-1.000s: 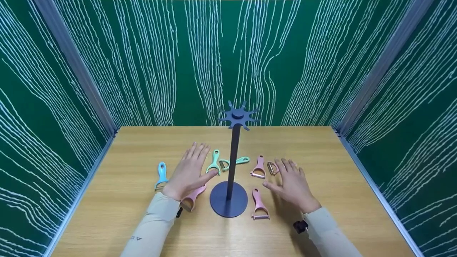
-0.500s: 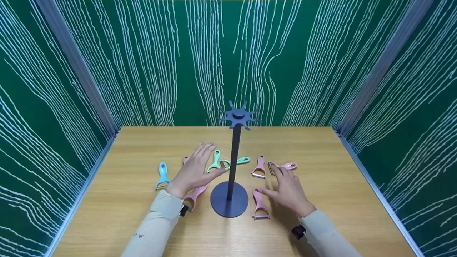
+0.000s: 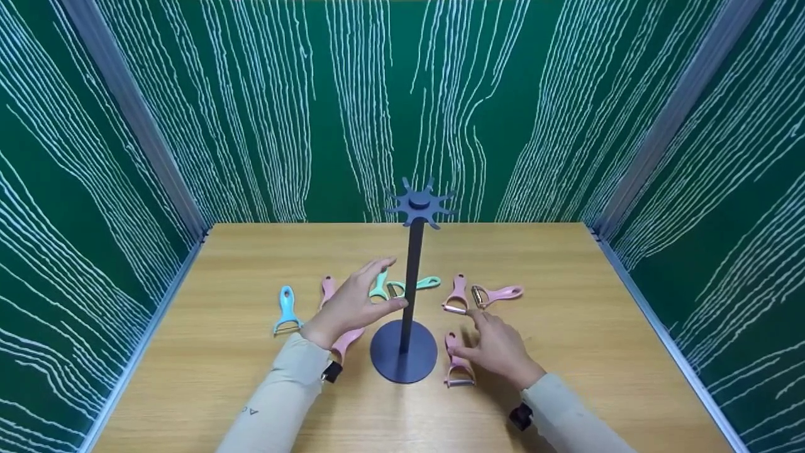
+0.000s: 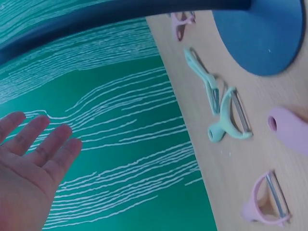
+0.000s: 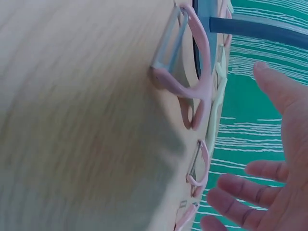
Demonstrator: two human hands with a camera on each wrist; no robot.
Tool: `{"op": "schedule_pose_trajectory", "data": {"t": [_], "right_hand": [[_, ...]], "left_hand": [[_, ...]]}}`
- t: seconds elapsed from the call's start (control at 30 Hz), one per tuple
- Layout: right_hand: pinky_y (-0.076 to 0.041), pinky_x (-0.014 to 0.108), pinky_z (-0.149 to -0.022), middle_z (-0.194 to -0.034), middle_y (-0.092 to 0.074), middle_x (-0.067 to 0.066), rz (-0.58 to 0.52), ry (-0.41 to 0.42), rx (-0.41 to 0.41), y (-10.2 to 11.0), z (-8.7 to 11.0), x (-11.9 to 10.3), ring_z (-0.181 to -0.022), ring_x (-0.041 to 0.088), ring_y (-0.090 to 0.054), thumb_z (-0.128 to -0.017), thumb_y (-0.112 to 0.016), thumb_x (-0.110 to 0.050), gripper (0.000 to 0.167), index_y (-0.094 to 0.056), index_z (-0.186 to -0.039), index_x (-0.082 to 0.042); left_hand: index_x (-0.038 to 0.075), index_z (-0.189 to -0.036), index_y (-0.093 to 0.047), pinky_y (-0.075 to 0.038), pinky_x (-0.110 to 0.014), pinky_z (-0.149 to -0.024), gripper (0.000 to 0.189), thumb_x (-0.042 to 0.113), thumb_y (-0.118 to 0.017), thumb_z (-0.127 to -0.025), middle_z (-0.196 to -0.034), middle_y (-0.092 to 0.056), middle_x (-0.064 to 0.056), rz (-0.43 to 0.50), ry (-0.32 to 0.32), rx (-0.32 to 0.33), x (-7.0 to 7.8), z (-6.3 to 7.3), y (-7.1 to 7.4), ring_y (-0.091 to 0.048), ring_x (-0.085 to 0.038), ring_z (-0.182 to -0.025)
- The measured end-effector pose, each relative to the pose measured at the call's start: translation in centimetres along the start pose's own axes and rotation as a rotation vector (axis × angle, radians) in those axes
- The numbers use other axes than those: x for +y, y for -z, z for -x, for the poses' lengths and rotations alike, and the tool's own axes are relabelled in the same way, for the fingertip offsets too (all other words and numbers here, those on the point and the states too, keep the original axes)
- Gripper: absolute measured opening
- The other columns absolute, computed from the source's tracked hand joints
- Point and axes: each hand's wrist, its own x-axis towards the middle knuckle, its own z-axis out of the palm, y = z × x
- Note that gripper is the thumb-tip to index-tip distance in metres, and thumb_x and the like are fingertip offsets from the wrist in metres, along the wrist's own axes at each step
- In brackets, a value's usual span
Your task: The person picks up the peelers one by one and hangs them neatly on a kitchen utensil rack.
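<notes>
My left hand (image 3: pixel 355 305) hovers over the table with fingers extended and nothing in its grasp. In the head view its thumb tip meets the dark pole (image 3: pixel 412 264) of a hook stand; I cannot tell if they touch. Beneath it lie pink peelers (image 3: pixel 347 340) and a green peeler (image 3: pixel 378 290), partly hidden. My right hand (image 3: pixel 500 349) is above the table's right half, fingers apart and slightly bent, holding nothing. Its thumb overlaps the handle of the front pink peeler (image 3: pixel 460 371); the right wrist view shows a gap between hand and peeler (image 5: pixel 204 57).
The stand has a round base (image 3: pixel 387 352) and a star-shaped hook top (image 3: pixel 419 202). A blue peeler (image 3: pixel 287 305) lies at left. Another green peeler (image 3: pixel 427 283) lies behind the pole, with pink peelers (image 3: pixel 459 289) to its right. Green patterned walls (image 3: pixel 352 126) enclose the table.
My right hand has moved nearer and leftward, from the back right pink peeler to the front one. My left hand has shifted right toward the pole. The peelers have stayed put.
</notes>
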Motion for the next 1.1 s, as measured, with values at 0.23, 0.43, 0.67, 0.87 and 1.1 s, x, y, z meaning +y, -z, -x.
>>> {"op": "schedule_pose_trajectory", "data": {"t": [0.23, 0.43, 0.67, 0.87, 1.1], "right_hand": [[-0.059, 0.053, -0.083, -0.117, -0.076, 0.016, 0.012, -0.026, -0.013, -0.9, 0.1, -0.3, -0.091, 0.024, -0.066, -0.079, -0.094, -0.057, 0.092, -0.062, -0.143, 0.001], [-0.058, 0.05, -0.082, -0.111, -0.076, 0.013, 0.001, -0.065, -0.055, -1.6, 0.1, -0.5, -0.087, 0.022, -0.064, -0.079, -0.095, -0.055, 0.084, -0.065, -0.136, -0.003], [-0.058, 0.049, -0.083, -0.107, -0.076, 0.011, -0.008, -0.085, -0.095, -2.2, 0.1, -1.0, -0.085, 0.022, -0.064, -0.08, -0.095, -0.052, 0.079, -0.067, -0.133, -0.001], [-0.049, 0.036, -0.066, -0.086, -0.066, 0.003, -0.016, -0.118, -0.133, -2.2, 0.0, -1.5, -0.074, 0.019, -0.059, -0.083, -0.094, -0.048, 0.064, -0.069, -0.12, -0.002], [-0.043, 0.033, -0.058, -0.075, -0.062, 0.002, -0.004, -0.139, -0.143, -2.2, 0.1, -1.7, -0.065, 0.019, -0.058, -0.089, -0.089, -0.042, 0.041, -0.07, -0.098, -0.007]], "left_hand": [[0.009, -0.16, -0.051, -0.046, -0.058, -0.122, 0.08, 0.043, -0.085, -0.095, -0.161, -0.056, -0.013, 0.146, -0.024, -0.014, 0.4, -0.6, -0.4, -0.055, -0.034, -0.147], [0.015, -0.155, -0.058, -0.05, -0.056, -0.118, 0.07, 0.038, -0.086, -0.095, -0.154, -0.063, -0.009, 0.19, -0.044, -0.009, 0.7, -0.9, -0.9, -0.061, -0.031, -0.141], [0.018, -0.141, -0.068, -0.057, -0.054, -0.109, 0.046, 0.026, -0.083, -0.099, -0.133, -0.073, -0.005, 0.228, -0.063, 0.006, 0.7, -1.1, -1.5, -0.07, -0.027, -0.123], [0.016, -0.131, -0.074, -0.06, -0.048, -0.103, 0.032, 0.024, -0.081, -0.101, -0.122, -0.076, -0.002, 0.231, -0.069, 0.012, 0.9, -1.2, -1.8, -0.074, -0.021, -0.113], [0.012, -0.126, -0.075, -0.062, -0.038, -0.097, 0.024, 0.018, -0.078, -0.102, -0.115, -0.078, -0.003, 0.241, -0.073, 0.012, 0.9, -1.2, -2.2, -0.074, -0.017, -0.105]]}}
